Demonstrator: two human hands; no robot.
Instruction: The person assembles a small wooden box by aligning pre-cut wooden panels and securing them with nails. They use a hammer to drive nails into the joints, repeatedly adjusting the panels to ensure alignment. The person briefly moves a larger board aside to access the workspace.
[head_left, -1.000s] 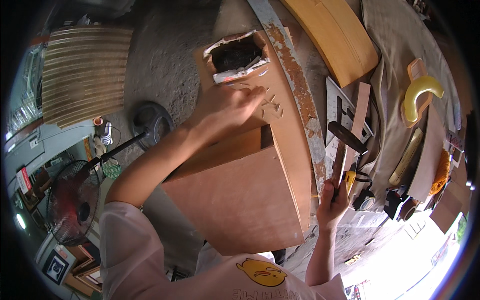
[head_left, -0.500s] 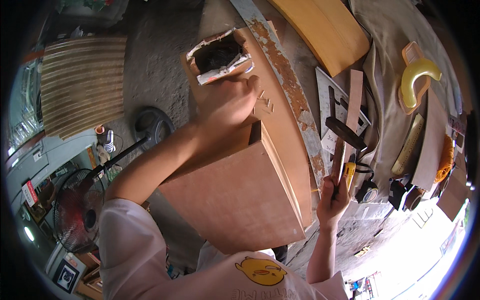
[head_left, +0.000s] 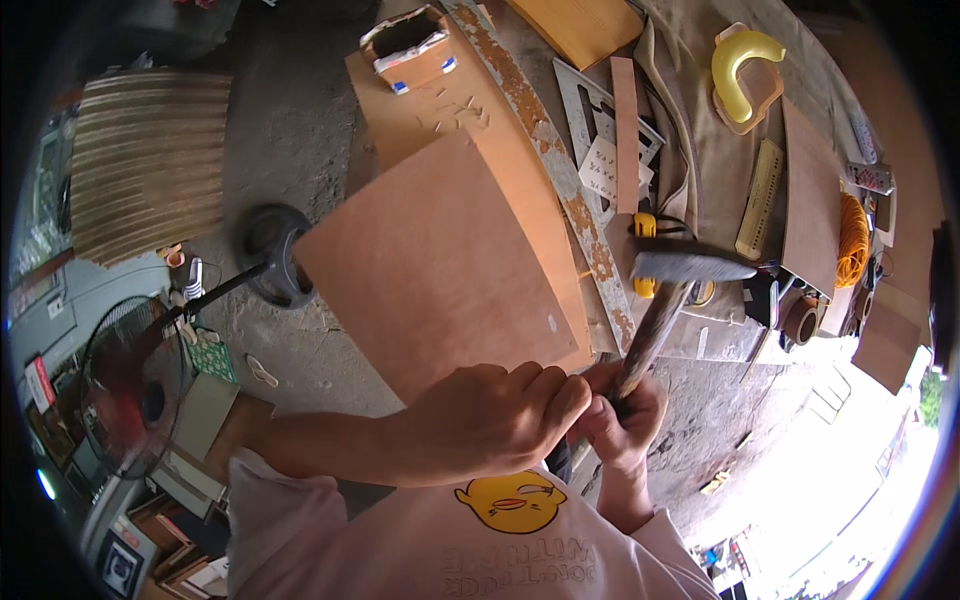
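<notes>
My right hand (head_left: 632,418) grips the wooden handle of a hammer (head_left: 655,325), its metal head raised over the bench's right part. Close beside it, touching or nearly touching, my left hand (head_left: 510,415) is closed with the fingers curled in; whatever it holds is hidden. Just beyond my left hand is a brown wooden box (head_left: 440,270), its flat panel facing up. Several loose nails (head_left: 465,110) lie on the tan board (head_left: 385,140) behind the box, near a small torn carton (head_left: 415,70) with an open top.
A rust-patched metal strip (head_left: 545,135) runs along the board. Farther right lie a metal square (head_left: 580,110), a thin wood strip (head_left: 625,150), a yellow utility knife (head_left: 645,228), a curved yellow piece (head_left: 735,75) and orange cord (head_left: 852,240). A fan (head_left: 130,390) stands at left.
My left hand has come back from the nails by the carton to my right hand. The hammer has moved nearer to my body, its head turned. The box's open side no longer shows.
</notes>
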